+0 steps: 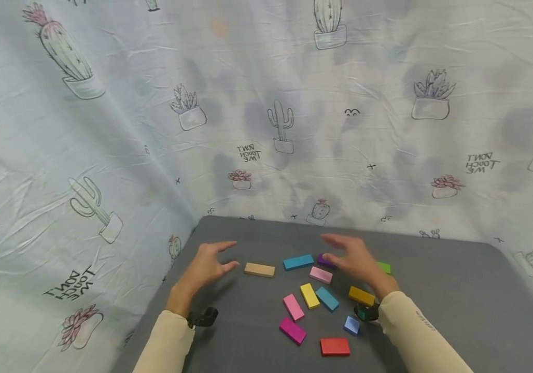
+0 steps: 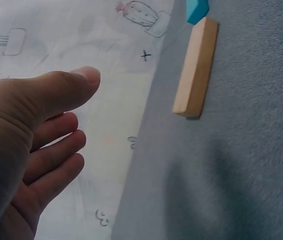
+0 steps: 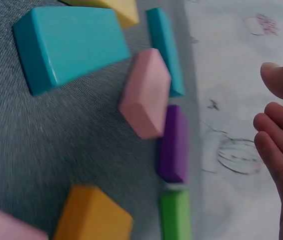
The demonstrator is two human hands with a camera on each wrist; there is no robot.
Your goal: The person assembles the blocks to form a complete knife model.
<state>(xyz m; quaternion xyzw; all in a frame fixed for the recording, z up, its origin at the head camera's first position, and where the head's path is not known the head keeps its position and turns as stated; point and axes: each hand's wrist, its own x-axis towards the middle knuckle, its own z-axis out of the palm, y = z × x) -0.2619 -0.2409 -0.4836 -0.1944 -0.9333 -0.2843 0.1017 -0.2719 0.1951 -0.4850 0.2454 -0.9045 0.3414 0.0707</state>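
Observation:
My left hand (image 1: 208, 263) hovers over the grey table, thumb and fingers apart, holding nothing. Just to its right lies a natural wooden block (image 1: 260, 270), which the left wrist view shows beyond the thumb. Above the back right part of the blocks hangs my right hand (image 1: 351, 259), also spread and holding nothing. It partly covers a purple block (image 1: 325, 260) and a green block (image 1: 383, 267). Close by lie a long blue block (image 1: 298, 262) and a light pink block (image 1: 321, 275). An orange block (image 1: 361, 296) lies below the right wrist.
Nearer the front lie yellow (image 1: 310, 296), teal (image 1: 327, 299), pink (image 1: 293, 307), magenta (image 1: 292, 331), small blue (image 1: 351, 325) and red (image 1: 335, 347) blocks. A cloth printed with cacti (image 1: 266, 77) hangs behind and left of the grey table (image 1: 458, 311).

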